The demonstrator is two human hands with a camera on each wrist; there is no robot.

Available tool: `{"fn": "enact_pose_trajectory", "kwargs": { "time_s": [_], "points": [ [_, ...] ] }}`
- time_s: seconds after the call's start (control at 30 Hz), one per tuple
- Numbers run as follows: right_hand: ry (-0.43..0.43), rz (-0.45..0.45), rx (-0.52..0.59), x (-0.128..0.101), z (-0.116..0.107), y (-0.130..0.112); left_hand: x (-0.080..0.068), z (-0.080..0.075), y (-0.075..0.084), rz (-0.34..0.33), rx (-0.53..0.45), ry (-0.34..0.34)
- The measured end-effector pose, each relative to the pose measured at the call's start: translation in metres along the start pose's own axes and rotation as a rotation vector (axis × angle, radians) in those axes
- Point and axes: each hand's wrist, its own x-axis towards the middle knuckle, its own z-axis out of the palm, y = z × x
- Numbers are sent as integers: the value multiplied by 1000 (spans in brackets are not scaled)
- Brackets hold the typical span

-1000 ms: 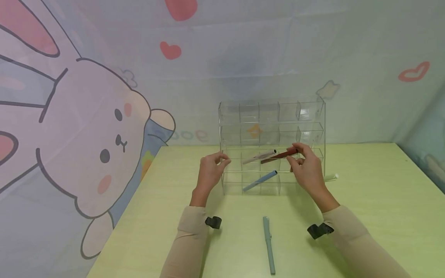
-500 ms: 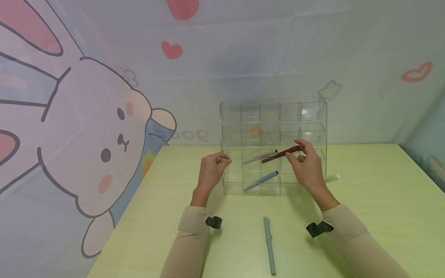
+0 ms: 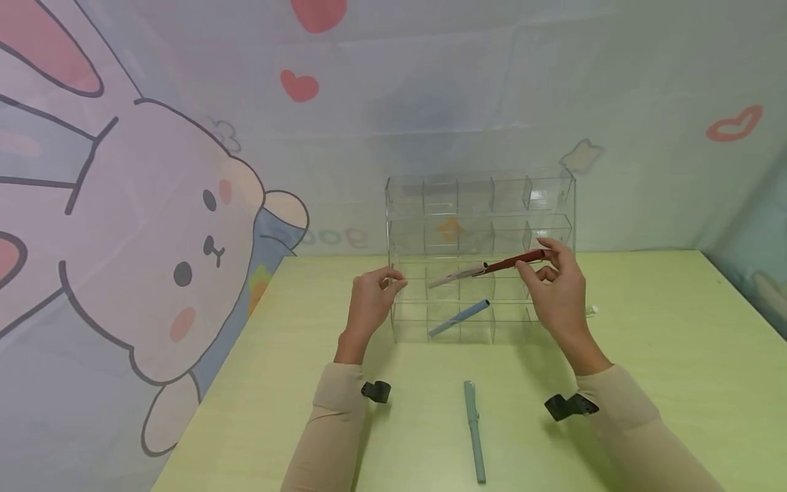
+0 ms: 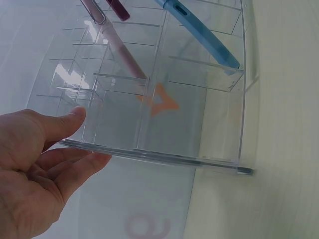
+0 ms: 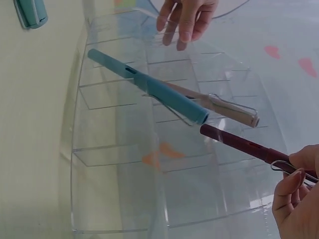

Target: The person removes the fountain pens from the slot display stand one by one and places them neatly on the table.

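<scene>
The left hand [image 3: 369,304] braces the clear acrylic organizer [image 3: 479,256] on the desk [image 3: 664,355] (fingers relaxed against its side edge), steadying it while the right hand [image 3: 556,290] pinches the dark red pen [image 3: 513,261], held slantwise before a middle compartment.

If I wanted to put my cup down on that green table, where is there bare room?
Bare table lies right of the right hand, and also left of the left hand. It is crowded in the middle: the clear rack, the red pen and the grey-green pen lying in front.
</scene>
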Motion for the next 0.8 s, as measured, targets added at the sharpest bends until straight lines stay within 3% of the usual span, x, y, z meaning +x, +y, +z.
{"fn": "enact_pose_trajectory", "kwargs": {
  "time_s": [0.17,0.63,0.8],
  "points": [
    [58,-29,60,-7,-8,-8,-3,0,-2,-8,1,-12],
    [168,-228,129,-11,-21,-32,0,0,0,25,7,-1],
    [169,-286,167,-11,-25,-36,0,0,-1,24,19,3]
  ]
}}
